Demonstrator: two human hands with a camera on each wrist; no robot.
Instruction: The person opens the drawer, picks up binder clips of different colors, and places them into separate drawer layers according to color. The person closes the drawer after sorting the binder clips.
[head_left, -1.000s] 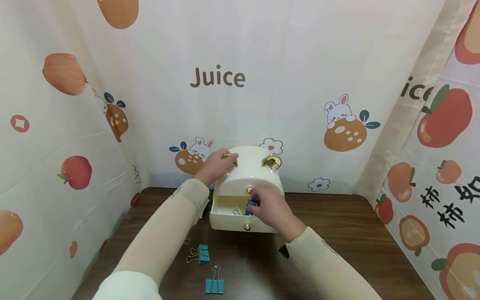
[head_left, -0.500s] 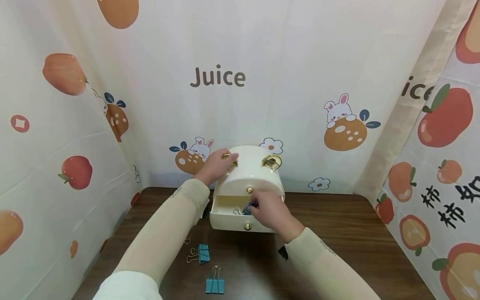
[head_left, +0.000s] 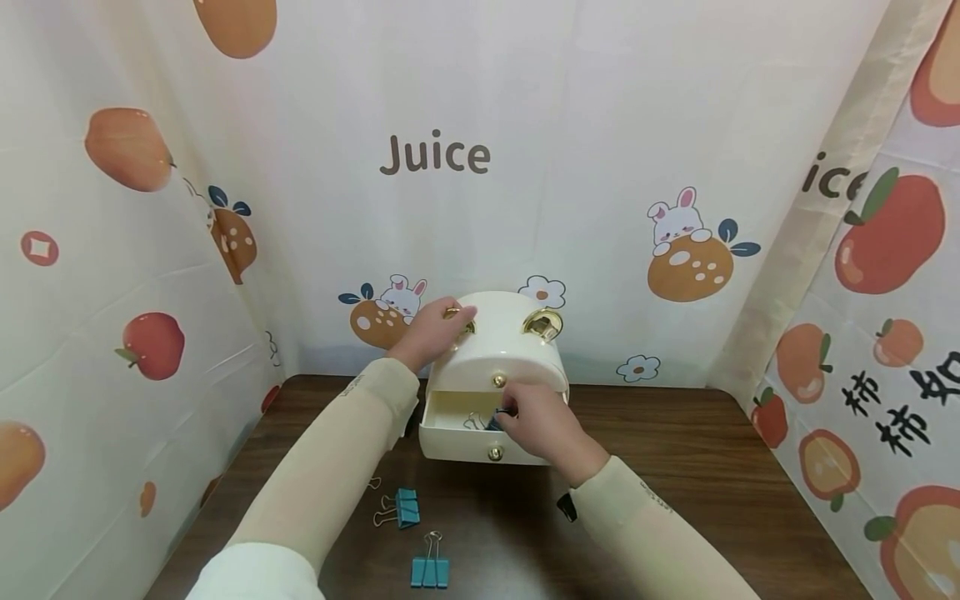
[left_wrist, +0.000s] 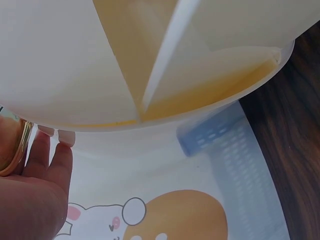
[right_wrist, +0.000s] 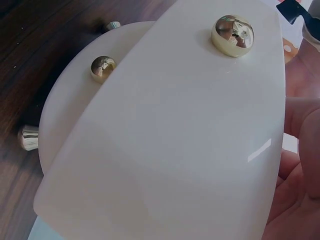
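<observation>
A cream-white rounded drawer box (head_left: 498,360) with gold ear shapes stands against the back curtain. Its lower drawer (head_left: 456,445) is pulled out, and wire handles show inside. At the box's upper left, by the gold ear, my left hand (head_left: 433,335) holds on with the thumb over the top; the left wrist view shows fingers (left_wrist: 61,162) reaching behind its rear rim. My right hand (head_left: 542,422) is over the drawer, pinching a dark blue binder clip (head_left: 494,422), partly hidden by the fingers. In the right wrist view, the drawer front (right_wrist: 175,150) covers part of that hand.
Two teal binder clips, one on its side (head_left: 406,507) and one nearer (head_left: 430,572), lie on the dark wooden table (head_left: 675,483). A wire handle (head_left: 374,482) peeks out beside the left sleeve. Printed curtains (head_left: 585,208) enclose the back and sides.
My right hand has dipped slightly, and the blue clip sits lower in the drawer, its angle changed. The left hand and the box stay where they were.
</observation>
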